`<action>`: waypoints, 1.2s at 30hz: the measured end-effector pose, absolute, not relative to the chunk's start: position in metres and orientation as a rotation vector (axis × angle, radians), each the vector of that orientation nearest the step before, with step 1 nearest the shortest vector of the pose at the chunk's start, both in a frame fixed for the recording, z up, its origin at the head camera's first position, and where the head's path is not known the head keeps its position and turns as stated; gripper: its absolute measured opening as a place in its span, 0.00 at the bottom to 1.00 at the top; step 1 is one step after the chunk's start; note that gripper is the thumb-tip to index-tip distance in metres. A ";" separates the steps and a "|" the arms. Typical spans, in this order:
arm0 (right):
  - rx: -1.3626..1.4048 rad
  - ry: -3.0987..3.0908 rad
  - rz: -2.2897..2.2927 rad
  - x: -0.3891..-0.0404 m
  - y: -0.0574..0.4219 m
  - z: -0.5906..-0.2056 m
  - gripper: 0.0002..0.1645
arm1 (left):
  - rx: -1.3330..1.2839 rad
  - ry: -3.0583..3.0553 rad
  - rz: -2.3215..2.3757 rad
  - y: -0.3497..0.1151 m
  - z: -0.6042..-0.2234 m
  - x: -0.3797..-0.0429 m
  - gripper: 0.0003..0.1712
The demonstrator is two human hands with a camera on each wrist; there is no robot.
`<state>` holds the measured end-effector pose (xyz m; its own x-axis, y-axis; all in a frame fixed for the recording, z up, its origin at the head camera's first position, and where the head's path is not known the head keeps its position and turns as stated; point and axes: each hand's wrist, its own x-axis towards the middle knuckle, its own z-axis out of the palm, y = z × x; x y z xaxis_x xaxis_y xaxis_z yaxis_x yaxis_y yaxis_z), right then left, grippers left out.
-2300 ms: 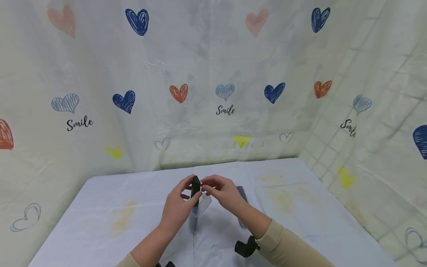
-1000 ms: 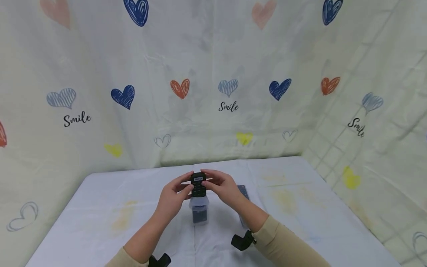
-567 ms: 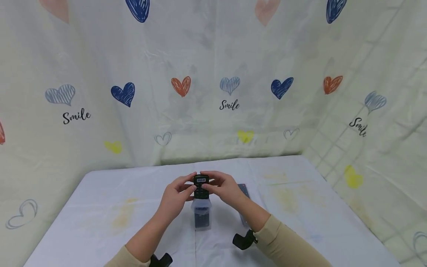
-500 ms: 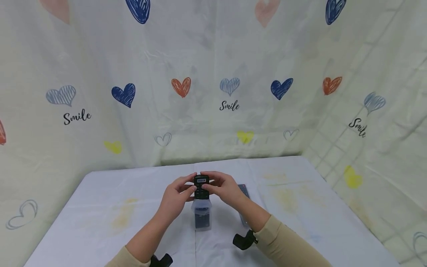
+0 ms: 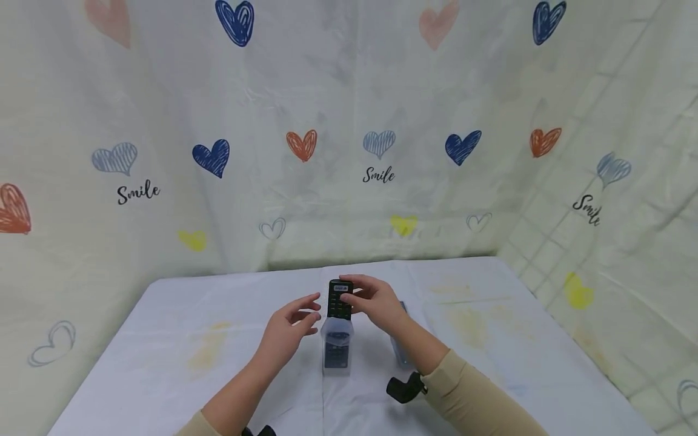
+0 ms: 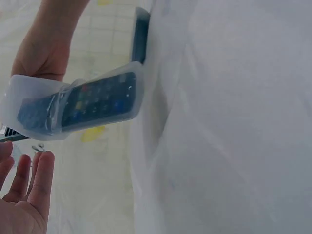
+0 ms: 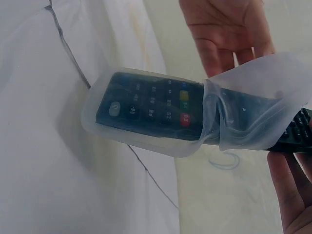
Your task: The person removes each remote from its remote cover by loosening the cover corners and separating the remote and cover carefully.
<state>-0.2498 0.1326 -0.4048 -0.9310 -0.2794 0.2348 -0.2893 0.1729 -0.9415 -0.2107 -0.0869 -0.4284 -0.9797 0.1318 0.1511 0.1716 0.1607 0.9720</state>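
Note:
A black remote control (image 5: pixel 340 297) stands upright, its lower part inside a translucent soft cover (image 5: pixel 337 342). In the right wrist view the covered part of the remote (image 7: pixel 151 105) shows a power button and coloured keys, and the cover (image 7: pixel 265 92) bunches at its middle and flares around the bare end. My right hand (image 5: pixel 377 303) pinches that bare upper end, thumb on the keys. Just left of the remote, my left hand (image 5: pixel 289 327) is apart from it with fingers spread and loosely bent. Those left fingers (image 6: pixel 41 180) hold nothing in the left wrist view.
A flat dark blue item (image 5: pixel 402 351) lies on the white-covered table (image 5: pixel 180 345), partly hidden behind the right forearm. Black wrist mounts (image 5: pixel 405 387) hang below the sleeves. A curtain with printed hearts (image 5: pixel 327 200) rises behind the table.
The remote was turned from edge-on to face me, and both hands gripped its top. My left hand has since let go and moved slightly left; my right hand keeps its pinch.

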 end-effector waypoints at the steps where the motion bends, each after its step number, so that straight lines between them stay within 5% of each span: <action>1: 0.577 -2.391 1.925 -0.251 0.135 -0.405 0.26 | -0.305 -2.387 -1.982 -0.088 -0.431 -0.209 0.22; 36: 0.266 -2.150 2.149 -0.273 0.163 -0.384 0.28 | -0.322 -2.642 -1.798 -0.079 -0.449 -0.196 0.23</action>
<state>-0.2735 0.1631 -0.3843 -0.9807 -0.0591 0.1863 -0.1864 -0.0052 -0.9825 -0.1957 -0.0793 -0.4493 -0.9774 0.2042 0.0540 0.1251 0.3541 0.9268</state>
